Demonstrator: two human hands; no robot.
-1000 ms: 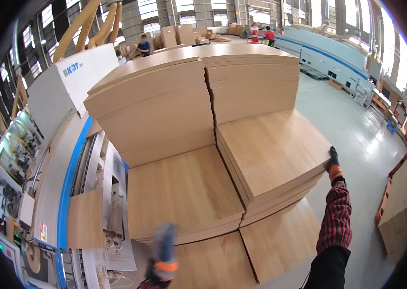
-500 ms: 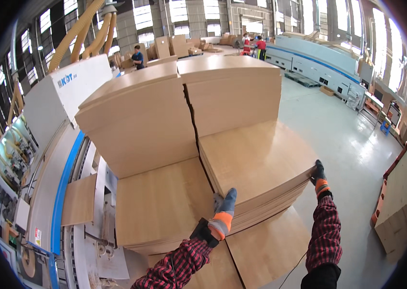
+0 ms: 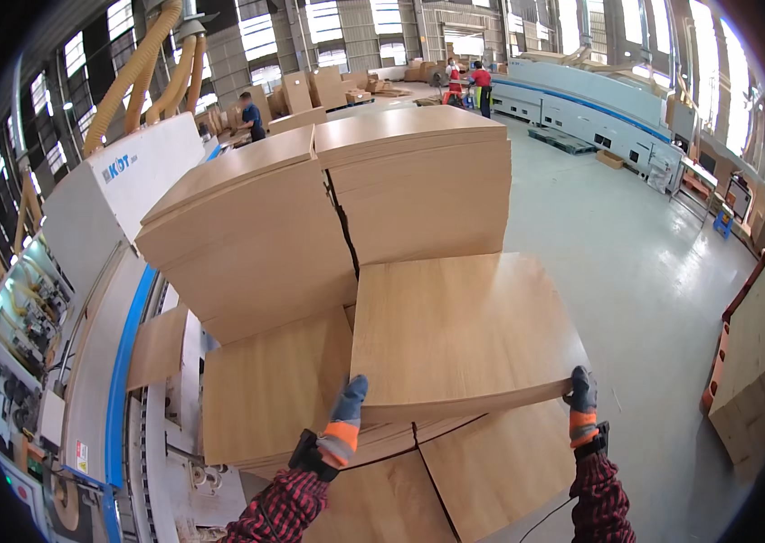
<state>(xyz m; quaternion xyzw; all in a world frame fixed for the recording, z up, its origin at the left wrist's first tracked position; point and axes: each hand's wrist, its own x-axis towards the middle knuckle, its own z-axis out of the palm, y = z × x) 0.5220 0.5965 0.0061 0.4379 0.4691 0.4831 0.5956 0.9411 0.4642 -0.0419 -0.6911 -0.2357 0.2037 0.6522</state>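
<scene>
A flat wood-grain panel (image 3: 464, 335) is held level between my two hands, covering most of the stack beneath. My gloved left hand (image 3: 347, 407) grips its near left corner, and my gloved right hand (image 3: 581, 391) grips the near right corner. Both gloves are dark grey with orange cuffs. The fingers under the panel are hidden. Beside it on the left lies a lower stack of panels (image 3: 265, 394). Two more panel tops, a left one (image 3: 391, 498) and a right one (image 3: 500, 457), lie nearer to me with a dark gap between them.
Two tall panel stacks, left (image 3: 251, 244) and right (image 3: 423, 199), rise behind. A white-and-blue machine (image 3: 120, 371) runs along the left, carrying a loose panel (image 3: 158, 348). Boards (image 3: 753, 362) stand at the right edge. Another long machine (image 3: 581, 104) and several people are farther off.
The panel has come away from the stack's top, toward me and slightly left, held in both hands. My left hand has moved left and down; my right hand has moved down.
</scene>
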